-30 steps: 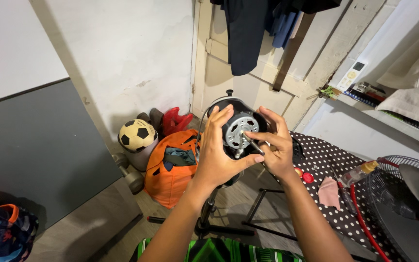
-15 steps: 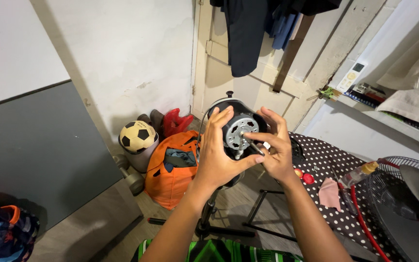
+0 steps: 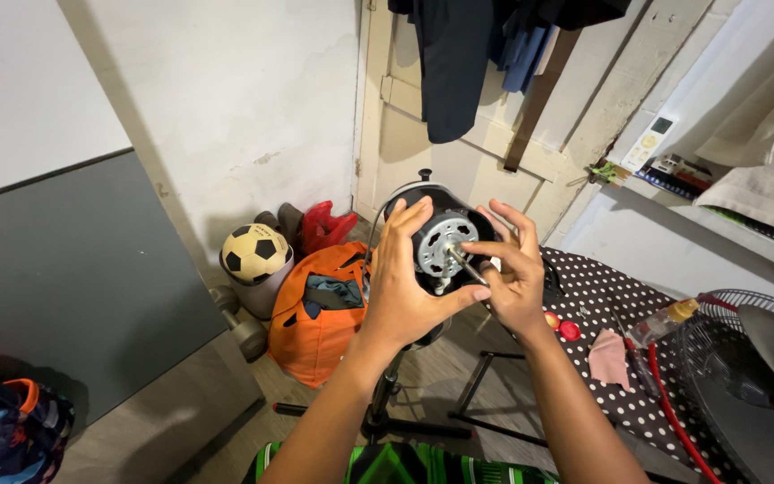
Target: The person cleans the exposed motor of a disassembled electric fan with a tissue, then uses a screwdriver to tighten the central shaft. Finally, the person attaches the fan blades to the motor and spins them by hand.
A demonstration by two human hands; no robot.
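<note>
The right hand [image 3: 511,278] pinched the thin metal shaft [image 3: 466,267] jutting from the round black fan motor housing with its silver core [image 3: 441,244], thumb and forefinger pressed together on it. The left hand [image 3: 405,291] wrapped that housing's left side, its grip closed around the black casing, fingers spread up over the rim. The motor sat between both palms, atop a dark stand. Left of the hands lay an orange fabric bag [image 3: 315,318] and a black-and-white football [image 3: 255,254]. To their right stood a dark polka-dot desk [image 3: 615,300], carrying a wire fan guard [image 3: 745,376].
</note>
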